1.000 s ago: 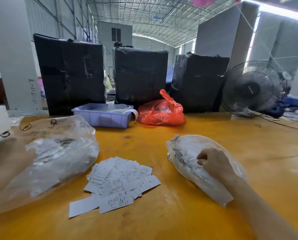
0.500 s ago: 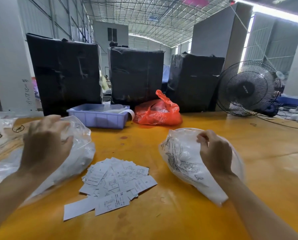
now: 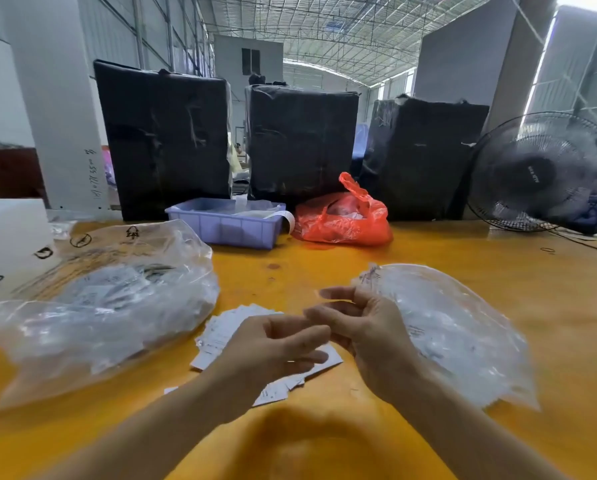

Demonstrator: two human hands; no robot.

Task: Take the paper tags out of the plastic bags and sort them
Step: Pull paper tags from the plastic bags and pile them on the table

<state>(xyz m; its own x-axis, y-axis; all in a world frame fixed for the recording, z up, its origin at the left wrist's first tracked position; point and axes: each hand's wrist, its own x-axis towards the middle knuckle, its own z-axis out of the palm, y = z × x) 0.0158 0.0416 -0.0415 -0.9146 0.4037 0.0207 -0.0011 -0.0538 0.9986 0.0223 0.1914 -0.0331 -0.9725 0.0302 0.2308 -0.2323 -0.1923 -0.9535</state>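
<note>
Paper tags [image 3: 221, 332] lie in a loose pile on the yellow table [image 3: 463, 271], partly hidden under both hands. The left hand [image 3: 269, 351] and right hand [image 3: 366, 327] meet above the pile, fingers loosely curled; whether they pinch anything, I cannot tell. A large clear bag [image 3: 99, 306] holding tags lies left, a smaller clear bag [image 3: 456, 334] right. Far off, a blue bin [image 3: 227, 230] holds white strips beside a red bag [image 3: 342, 216].
</note>
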